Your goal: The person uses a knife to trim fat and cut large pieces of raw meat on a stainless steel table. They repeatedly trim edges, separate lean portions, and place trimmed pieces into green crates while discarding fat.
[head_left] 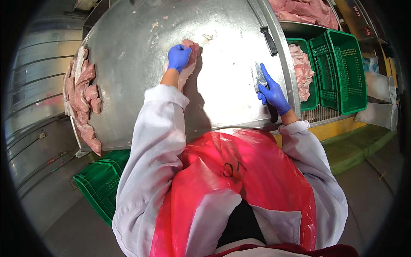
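My left hand (180, 58), in a blue glove, is closed on a long pale-pink piece of meat (187, 78) that lies on the metal table (141, 68). My right hand (275, 95), gloved in blue too, grips a knife (273, 114) by its black handle. Its index finger stretches along the blade, which points away from me, near the table's right side and apart from the meat. Farther off, a second knife (269, 41) with a black handle rests along the right edge of the table.
Strips of meat (81, 96) are heaped at the table's left edge. To the right stand a green crate (311, 97) of pale trimmings and empty-looking green crates (349, 70). A tray of meat (304, 12) sits at far right. Another green crate (100, 184) is below left.
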A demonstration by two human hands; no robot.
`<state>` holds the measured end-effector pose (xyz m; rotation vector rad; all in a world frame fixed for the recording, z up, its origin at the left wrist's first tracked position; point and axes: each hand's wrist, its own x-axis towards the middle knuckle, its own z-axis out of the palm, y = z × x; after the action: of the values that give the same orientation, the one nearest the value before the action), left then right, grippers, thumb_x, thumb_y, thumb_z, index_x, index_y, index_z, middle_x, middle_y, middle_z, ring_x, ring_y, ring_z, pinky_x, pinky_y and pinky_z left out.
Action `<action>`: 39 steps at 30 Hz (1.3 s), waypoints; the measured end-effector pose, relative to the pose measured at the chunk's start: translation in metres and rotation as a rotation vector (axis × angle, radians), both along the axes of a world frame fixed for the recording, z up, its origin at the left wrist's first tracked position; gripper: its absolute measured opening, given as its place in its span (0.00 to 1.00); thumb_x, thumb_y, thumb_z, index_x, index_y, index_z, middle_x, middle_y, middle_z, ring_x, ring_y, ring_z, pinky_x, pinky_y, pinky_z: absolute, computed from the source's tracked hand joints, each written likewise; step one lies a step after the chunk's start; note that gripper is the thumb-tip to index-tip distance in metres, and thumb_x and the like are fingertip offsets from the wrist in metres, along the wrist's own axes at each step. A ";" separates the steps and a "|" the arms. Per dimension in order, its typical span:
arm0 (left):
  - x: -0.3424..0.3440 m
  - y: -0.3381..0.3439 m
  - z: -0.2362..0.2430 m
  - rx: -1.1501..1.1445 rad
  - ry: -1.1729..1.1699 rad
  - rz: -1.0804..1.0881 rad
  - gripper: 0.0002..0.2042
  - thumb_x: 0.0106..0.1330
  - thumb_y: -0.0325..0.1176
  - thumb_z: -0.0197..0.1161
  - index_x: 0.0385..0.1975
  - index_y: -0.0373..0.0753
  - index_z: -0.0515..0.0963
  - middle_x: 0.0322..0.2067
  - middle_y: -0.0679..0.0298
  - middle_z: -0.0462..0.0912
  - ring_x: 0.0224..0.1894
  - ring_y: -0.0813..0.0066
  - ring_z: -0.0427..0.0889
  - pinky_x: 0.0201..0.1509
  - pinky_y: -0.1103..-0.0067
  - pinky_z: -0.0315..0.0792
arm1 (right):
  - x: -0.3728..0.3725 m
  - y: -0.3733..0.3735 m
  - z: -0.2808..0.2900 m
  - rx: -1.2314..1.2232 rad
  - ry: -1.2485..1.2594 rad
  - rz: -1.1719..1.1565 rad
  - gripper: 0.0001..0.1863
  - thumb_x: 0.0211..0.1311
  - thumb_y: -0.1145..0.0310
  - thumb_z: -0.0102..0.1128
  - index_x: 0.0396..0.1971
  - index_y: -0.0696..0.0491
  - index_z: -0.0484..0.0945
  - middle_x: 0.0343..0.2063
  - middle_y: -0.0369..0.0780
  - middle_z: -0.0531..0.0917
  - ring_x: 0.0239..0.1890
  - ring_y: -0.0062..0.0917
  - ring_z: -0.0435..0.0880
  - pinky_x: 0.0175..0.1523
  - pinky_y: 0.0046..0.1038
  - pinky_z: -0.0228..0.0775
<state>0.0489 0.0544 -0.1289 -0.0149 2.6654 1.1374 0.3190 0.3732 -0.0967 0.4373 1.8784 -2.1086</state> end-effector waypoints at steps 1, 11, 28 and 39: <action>0.010 -0.002 -0.004 0.135 -0.035 -0.011 0.08 0.62 0.32 0.70 0.27 0.34 0.82 0.25 0.67 0.83 0.27 0.83 0.77 0.31 0.80 0.73 | -0.003 -0.002 -0.004 -0.008 0.001 -0.009 0.41 0.72 0.79 0.49 0.80 0.35 0.47 0.25 0.35 0.78 0.22 0.15 0.78 0.24 0.18 0.74; 0.062 0.015 0.040 -0.147 0.009 -0.244 0.09 0.63 0.33 0.69 0.30 0.32 0.82 0.23 0.63 0.83 0.26 0.80 0.79 0.31 0.77 0.74 | -0.100 -0.069 -0.006 0.132 0.202 0.100 0.43 0.69 0.68 0.54 0.79 0.33 0.46 0.37 0.43 0.83 0.28 0.24 0.84 0.32 0.27 0.82; 0.093 0.041 0.062 -0.237 0.331 -0.232 0.10 0.60 0.35 0.65 0.30 0.33 0.80 0.25 0.46 0.83 0.28 0.50 0.85 0.36 0.66 0.77 | -0.133 -0.105 -0.008 0.220 0.105 0.438 0.43 0.67 0.74 0.49 0.78 0.25 0.48 0.21 0.38 0.79 0.20 0.21 0.80 0.28 0.27 0.78; 0.062 0.000 0.069 0.213 0.140 -0.136 0.08 0.61 0.30 0.66 0.30 0.31 0.79 0.25 0.61 0.84 0.27 0.79 0.80 0.33 0.76 0.76 | -0.137 -0.142 -0.024 0.010 0.150 0.461 0.43 0.69 0.72 0.51 0.79 0.30 0.47 0.24 0.37 0.80 0.22 0.20 0.79 0.29 0.24 0.77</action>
<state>0.1113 0.0546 -0.0598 0.2898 2.5995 1.4159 0.1818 0.2316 -0.1210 -0.1493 1.8473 -1.8594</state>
